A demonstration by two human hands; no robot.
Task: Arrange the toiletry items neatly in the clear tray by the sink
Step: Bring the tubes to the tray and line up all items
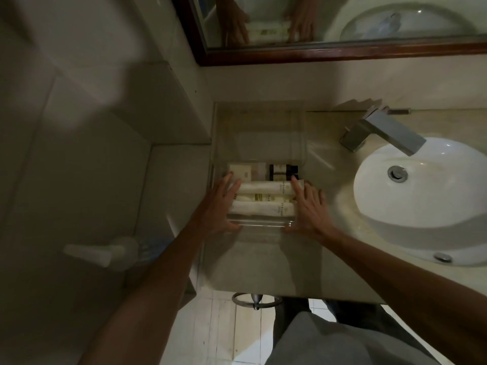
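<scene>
A clear tray [261, 224] sits on the counter left of the sink. Inside it lie three white tubes [266, 188] side by side, a small white soap box [241, 171] and two dark little bottles [283, 169] behind them. My left hand [220, 206] presses flat against the tray's left side, fingers apart and reaching over the tube ends. My right hand [309, 206] rests on the tray's right side the same way, its fingers touching the tubes' caps. Neither hand lifts anything.
A white basin [421, 196] with a square metal faucet [387, 133] lies to the right. A wood-framed mirror [342, 52] hangs behind. Another clear container [263, 122] stands behind the tray. Left is a tiled wall; a white handle [89, 252] shows below.
</scene>
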